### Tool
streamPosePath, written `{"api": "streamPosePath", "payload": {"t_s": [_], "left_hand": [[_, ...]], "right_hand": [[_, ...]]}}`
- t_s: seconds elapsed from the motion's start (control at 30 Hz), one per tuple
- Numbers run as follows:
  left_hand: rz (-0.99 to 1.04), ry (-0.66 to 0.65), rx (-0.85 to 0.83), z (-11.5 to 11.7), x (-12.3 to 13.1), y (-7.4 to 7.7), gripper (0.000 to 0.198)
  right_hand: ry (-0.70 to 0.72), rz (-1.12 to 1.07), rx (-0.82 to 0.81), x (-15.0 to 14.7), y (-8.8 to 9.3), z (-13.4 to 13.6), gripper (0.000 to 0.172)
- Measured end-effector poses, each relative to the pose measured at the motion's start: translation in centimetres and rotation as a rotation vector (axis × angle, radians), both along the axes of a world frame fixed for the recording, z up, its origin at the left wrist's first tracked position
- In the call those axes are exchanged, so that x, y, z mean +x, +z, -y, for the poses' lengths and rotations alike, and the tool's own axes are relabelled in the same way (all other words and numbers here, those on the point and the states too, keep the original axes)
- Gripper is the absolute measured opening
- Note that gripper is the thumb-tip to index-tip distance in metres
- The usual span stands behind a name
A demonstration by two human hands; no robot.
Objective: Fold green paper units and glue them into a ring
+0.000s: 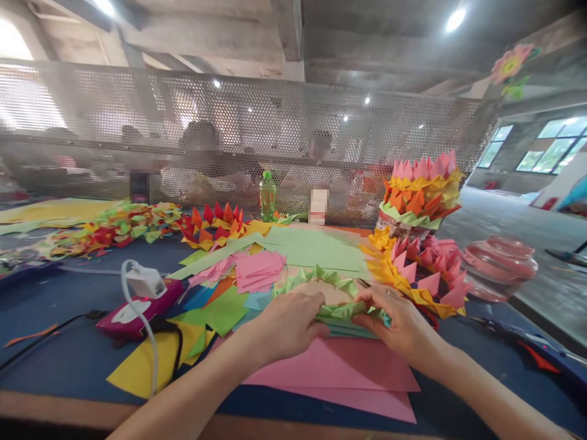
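A ring of folded light-green paper points (339, 310) lies over stacked paper sheets in the middle of the table. My left hand (296, 321) is closed on the ring's left front part, fingers curled over it. On the right front edge, my right hand (394, 315) pinches the same ring between thumb and fingers. Under and in front of the ring are teal sheets and large pink sheets (339, 366). Small pink paper pieces (260, 271) lie behind my left hand, and pale green sheets (316, 247) lie behind the ring.
Yellow and pink folded rings (428, 284) and a tall stack of rings (419, 195) stand right, beside a pink transparent jar (499, 269). A magenta power strip (137, 308) with cables is left. A glue gun (541, 345) lies right; a green bottle (267, 197) stands behind.
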State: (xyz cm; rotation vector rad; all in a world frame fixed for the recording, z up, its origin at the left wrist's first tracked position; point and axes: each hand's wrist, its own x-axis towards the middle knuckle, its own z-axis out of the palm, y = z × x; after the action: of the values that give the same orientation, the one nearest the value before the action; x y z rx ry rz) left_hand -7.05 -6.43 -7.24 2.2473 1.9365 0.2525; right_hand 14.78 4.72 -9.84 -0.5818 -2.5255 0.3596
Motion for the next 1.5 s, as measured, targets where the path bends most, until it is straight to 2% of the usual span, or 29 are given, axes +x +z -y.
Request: {"api": "streamPosePath", "payload": {"t_s": [0.3, 0.63, 0.83, 1.17, 1.5], "left_hand": [[0.058, -0.046, -0.048, 0.1, -0.4, -0.1, 0.02], [0.157, -0.068, -0.063, 0.1, -0.5, -0.3, 0.011], [0.199, -0.057, -0.077, 0.1, -0.5, -0.3, 0.014], [0.22, -0.002, -0.116, 0.1, 0.1, 0.7, 0.014], [0.211, -0.03, -0.1, 0.2, 0.2, 0.8, 0.015]], "right_hand": [[0.083, 0.01, 0.102, -0.1, -0.8, -0.1, 0.021], [0.12, -0.035, 0.198, -0.4, -0.5, 0.7, 0.015], [0.134, -0.05, 0.241, -0.6, -0.6, 0.9, 0.016], [0.128, -0.049, 0.269, -0.6, -0.6, 0.8, 0.016], [0.173, -0.021, 0.285, -0.7, -0.8, 0.9, 0.016]]}}
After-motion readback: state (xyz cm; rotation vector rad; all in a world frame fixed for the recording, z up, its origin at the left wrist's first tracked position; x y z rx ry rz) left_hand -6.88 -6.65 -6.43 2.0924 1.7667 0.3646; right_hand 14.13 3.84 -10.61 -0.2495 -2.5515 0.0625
